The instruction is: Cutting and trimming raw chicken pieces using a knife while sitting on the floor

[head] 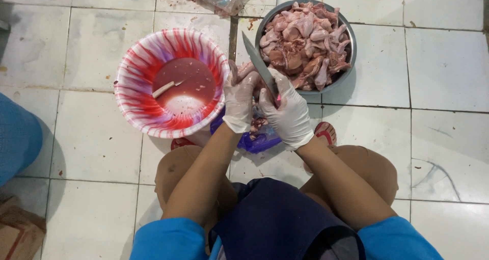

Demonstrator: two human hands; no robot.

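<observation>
The right hand (289,115), in a white glove, was clenched round a knife (260,66), blade tilted up & away. The left hand (239,103), gloved too, gripped a pink, wet raw meat bit (246,69) just beside the blade, above a purple bag (254,140). 1 metal bowl (351,56) was full of pink meat. 1 red & white bowl (133,99) held reddish water.

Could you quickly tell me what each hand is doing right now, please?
Left hand: gloved, closed on a piece of raw chicken.
Right hand: gloved, closed around the handle of a knife.
</observation>
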